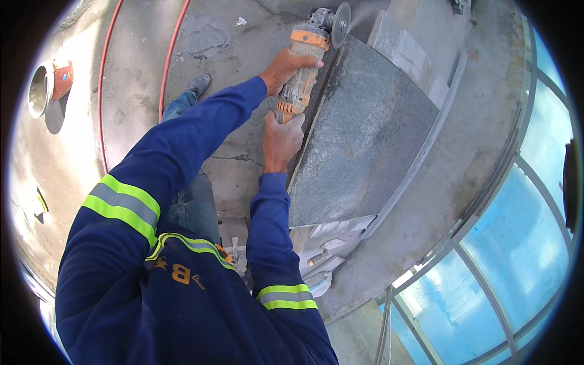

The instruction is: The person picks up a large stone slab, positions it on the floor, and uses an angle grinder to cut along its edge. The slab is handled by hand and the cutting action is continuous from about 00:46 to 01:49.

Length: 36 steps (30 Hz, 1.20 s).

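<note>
Angle grinder [304, 64]: orange and grey body, disc [340, 23] at the far end, held out ahead of the person over the left edge of a dark grey stone slab [365, 140]. Dust plumes off the disc toward the upper right.

Left hand [289, 64]: bare, wrapped round the grinder's body from the left.
Right hand [281, 140]: bare, clasped on the tail end of the tool, just beside the slab's edge.

Slab: lies flat on the concrete floor [140, 91], with a lighter stone strip [404, 55] along its far side and pale offcuts [331, 243] near its lower end.

Also present: two red hoses [104, 91] across the floor, a pipe end [45, 88] at left, and a glazed railing [517, 231] at right.

Hazards, as judged:
- Disc may bind in the stone and kick back toward the ungloved hands.
- Disc guard not discernible, so chips may fly upward.
- Dust drifts freely and could be breathed in.
- Hoses lie near the shoe [199, 84], a trip risk.
</note>
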Tool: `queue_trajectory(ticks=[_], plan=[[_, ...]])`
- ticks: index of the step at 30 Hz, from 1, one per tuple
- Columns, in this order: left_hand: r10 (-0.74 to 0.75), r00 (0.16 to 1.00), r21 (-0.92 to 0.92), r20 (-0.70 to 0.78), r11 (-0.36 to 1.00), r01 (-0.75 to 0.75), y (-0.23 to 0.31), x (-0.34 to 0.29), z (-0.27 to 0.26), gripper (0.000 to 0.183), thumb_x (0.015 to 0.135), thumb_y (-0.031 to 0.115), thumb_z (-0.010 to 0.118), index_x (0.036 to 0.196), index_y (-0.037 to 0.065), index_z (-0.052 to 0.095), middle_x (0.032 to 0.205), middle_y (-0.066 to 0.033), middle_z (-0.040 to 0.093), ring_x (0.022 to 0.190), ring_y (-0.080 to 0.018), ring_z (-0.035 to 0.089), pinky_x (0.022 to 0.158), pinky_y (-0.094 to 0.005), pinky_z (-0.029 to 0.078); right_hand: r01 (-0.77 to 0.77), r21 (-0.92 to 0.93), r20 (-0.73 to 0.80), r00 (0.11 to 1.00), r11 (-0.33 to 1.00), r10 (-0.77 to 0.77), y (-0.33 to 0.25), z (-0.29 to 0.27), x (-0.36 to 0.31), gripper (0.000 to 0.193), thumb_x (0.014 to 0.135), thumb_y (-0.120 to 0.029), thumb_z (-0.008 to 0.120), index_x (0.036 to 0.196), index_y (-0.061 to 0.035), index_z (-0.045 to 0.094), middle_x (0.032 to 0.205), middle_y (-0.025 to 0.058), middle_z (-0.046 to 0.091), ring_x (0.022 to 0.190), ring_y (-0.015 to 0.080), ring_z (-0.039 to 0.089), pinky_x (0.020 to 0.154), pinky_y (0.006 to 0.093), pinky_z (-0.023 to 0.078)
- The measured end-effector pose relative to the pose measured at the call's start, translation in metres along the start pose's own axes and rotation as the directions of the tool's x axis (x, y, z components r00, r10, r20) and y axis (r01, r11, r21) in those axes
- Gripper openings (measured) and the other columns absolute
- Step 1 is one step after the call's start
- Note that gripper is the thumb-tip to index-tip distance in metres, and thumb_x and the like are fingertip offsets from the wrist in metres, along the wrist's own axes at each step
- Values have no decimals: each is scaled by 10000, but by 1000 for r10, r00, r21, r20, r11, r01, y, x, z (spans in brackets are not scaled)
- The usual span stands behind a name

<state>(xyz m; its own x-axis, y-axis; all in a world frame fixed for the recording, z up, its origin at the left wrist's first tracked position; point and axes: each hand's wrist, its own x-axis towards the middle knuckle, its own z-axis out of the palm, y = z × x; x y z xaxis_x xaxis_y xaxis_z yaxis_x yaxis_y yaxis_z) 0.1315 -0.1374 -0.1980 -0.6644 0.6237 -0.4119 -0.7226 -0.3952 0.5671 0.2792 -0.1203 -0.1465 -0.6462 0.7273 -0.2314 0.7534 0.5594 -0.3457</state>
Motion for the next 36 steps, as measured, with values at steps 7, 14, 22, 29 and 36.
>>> queue_trajectory(ticks=[7, 14, 22, 29, 36], plan=[[-25, 998, -18, -55, 1000, 24, 4, 13, 2, 415, 769, 243, 834, 1077, 22, 664, 872, -60, 687, 716, -155, 684, 644, -324, 566, -52, 45, 11, 999, 998, 51, -10, -2, 13, 420, 756, -258, 711, 953, 58, 517, 809, 322, 665, 804, 527, 663, 741, 568, 525], [-8, 999, -11, -46, 1000, 7, 4, 27, 2, 456, 762, 257, 836, 1107, 8, 672, 908, -69, 702, 753, -165, 694, 681, -330, 577, -36, 30, 34, 999, 999, 35, -11, -1, 27, 392, 791, -240, 683, 979, 53, 501, 811, 321, 659, 808, 527, 663, 754, 575, 527], [16, 999, -5, -41, 1000, -16, 2, 36, 0, 446, 765, 257, 831, 1100, 10, 672, 905, -68, 703, 740, -164, 697, 665, -337, 582, -39, 8, 45, 998, 999, 39, -12, 1, 32, 390, 805, -241, 685, 994, 44, 497, 822, 313, 666, 817, 515, 673, 767, 572, 535], [14, 999, -15, -47, 1000, -14, -2, 12, 0, 378, 774, 217, 824, 1057, 14, 676, 857, -67, 693, 695, -154, 682, 629, -322, 570, -71, 24, 40, 997, 997, 70, -5, -1, 12, 469, 758, -297, 739, 984, 55, 527, 843, 327, 673, 833, 529, 667, 767, 572, 528], [16, 1000, 34, 2, 999, -16, -2, -4, -2, 533, 795, 288, 813, 1184, 3, 586, 934, -91, 643, 780, -184, 687, 703, -345, 606, -10, -25, 6, 1000, 1000, 10, 1, -1, -5, 442, 809, -295, 746, 983, 32, 504, 785, 294, 663, 801, 504, 674, 721, 557, 531]])
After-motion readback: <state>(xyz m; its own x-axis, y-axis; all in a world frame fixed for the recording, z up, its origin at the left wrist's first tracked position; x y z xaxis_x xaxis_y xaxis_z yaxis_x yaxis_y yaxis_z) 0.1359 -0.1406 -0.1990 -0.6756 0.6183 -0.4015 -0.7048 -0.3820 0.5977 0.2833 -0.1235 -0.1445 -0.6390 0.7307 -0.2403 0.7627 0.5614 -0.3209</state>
